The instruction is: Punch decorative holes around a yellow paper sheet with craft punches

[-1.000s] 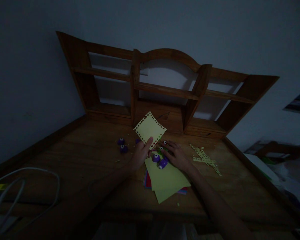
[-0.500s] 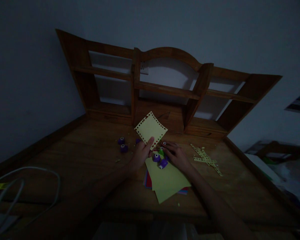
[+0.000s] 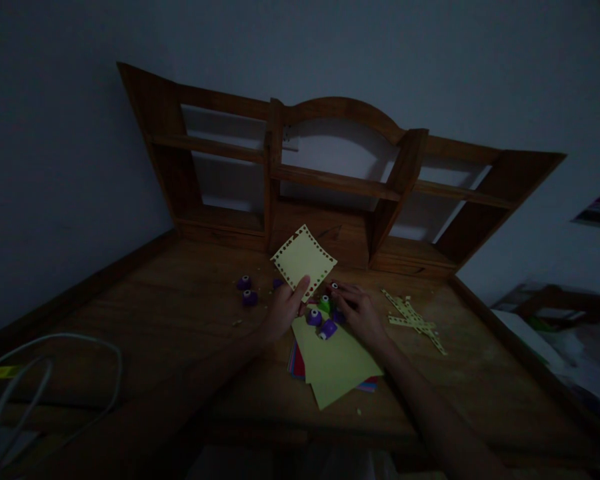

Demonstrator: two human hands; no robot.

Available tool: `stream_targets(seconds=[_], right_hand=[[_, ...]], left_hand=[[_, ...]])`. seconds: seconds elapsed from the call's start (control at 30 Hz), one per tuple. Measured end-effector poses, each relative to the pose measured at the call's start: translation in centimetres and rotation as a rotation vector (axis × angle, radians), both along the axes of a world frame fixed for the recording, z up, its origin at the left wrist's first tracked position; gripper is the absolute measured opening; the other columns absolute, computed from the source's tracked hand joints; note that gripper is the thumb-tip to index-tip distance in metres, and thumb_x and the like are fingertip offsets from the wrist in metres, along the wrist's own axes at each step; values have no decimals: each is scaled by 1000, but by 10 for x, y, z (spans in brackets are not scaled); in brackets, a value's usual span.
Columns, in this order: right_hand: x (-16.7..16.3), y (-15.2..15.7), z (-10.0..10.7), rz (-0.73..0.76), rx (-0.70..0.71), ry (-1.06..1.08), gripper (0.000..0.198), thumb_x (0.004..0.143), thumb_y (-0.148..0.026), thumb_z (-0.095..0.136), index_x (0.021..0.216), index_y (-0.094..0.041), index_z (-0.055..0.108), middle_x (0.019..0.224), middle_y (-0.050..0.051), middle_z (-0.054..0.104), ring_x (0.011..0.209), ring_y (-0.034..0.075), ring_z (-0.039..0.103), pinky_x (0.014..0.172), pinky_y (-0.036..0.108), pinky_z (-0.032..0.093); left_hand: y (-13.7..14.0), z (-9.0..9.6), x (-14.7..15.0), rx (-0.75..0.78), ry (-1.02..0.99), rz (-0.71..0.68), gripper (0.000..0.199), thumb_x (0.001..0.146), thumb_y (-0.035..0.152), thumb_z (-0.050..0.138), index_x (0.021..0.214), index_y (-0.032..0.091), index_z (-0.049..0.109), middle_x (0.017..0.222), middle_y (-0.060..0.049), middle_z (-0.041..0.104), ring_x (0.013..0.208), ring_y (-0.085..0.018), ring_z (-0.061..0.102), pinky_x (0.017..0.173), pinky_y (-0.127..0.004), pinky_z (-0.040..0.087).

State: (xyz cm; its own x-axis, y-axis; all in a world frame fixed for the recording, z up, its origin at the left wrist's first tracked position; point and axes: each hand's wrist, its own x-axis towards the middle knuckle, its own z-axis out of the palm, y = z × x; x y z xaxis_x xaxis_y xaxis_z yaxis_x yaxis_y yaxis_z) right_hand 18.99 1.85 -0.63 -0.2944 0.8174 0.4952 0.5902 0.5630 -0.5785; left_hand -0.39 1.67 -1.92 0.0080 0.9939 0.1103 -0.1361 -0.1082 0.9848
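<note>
Broad brown wooden desk (image 3: 190,313), open wooden shelf unit (image 3: 330,177) at its back; light poor. Large pale-yellow paper sheets (image 3: 345,363) lie before me over a stack of red, blue and pink sheets (image 3: 297,364); no holes in the yellow where it shows.

My right hand (image 3: 363,313) is over their far right part, fingers bent inward. My left hand (image 3: 283,310), thumb on top, is clamped on a pale-yellow paper square (image 3: 303,257).

Progress, as I judge it: holes run along all four edges, so most of the edging looks done; middle plain; my thumb hides part of the near edge. The square tilts up beyond my left fingers, ahead and left of my right hand, apart from it.

Crossed, hole-lined yellow paper strips (image 3: 413,317) lie to the right. Rounded purple plastic pieces (image 3: 314,318) and a rounded green plastic piece (image 3: 325,304) sit between my hands. At my right fingertips, a small white-ringed piece (image 3: 335,286), body mostly hidden; whether gripped, I cannot tell. Tiny yellow scraps (image 3: 359,412) about.
</note>
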Motion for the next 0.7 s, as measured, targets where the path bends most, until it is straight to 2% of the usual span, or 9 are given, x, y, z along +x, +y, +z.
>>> stream_targets(seconds=[0.1, 0.2, 0.37, 0.47, 0.7], right_hand=[[2, -4, 9, -35, 26, 43, 27, 92, -37, 47, 106, -30, 69, 118, 3, 65, 111, 25, 56, 94, 46, 42], [7, -6, 14, -48, 47, 58, 24, 90, -36, 50, 98, -29, 72, 106, 3, 70, 102, 24, 61, 89, 42, 45], [12, -3, 10, -28, 20, -72, 21, 87, -29, 53, 87, -26, 74, 91, 4, 72, 88, 24, 63, 78, 38, 47], [12, -2, 7, -9, 31, -112, 20, 84, -21, 55, 93, -25, 72, 94, 4, 71, 91, 23, 61, 81, 37, 46], [12, -3, 10, -18, 49, -127, 43, 79, -13, 56, 119, -26, 61, 114, 6, 64, 107, 24, 53, 92, 40, 40]], left_hand=[[0, 0, -1, 54, 72, 15, 48, 81, 59, 52, 64, 15, 55, 49, 1, 50, 39, -8, 43, 40, -20, 31], [1, -1, -2, 56, 106, 22, 49, 82, 60, 50, 63, 15, 55, 46, 1, 49, 40, -9, 46, 40, -21, 31], [0, -2, -1, 36, 70, 37, 46, 80, 58, 54, 66, 15, 56, 48, 1, 51, 41, -9, 47, 41, -21, 33], [-1, 0, -1, 11, 26, 28, 43, 79, 57, 56, 70, 14, 58, 54, 0, 55, 43, -8, 47, 41, -20, 34], [-1, 3, -2, 21, 57, -1, 45, 81, 57, 53, 71, 13, 57, 54, -1, 54, 41, -8, 44, 39, -20, 32]])
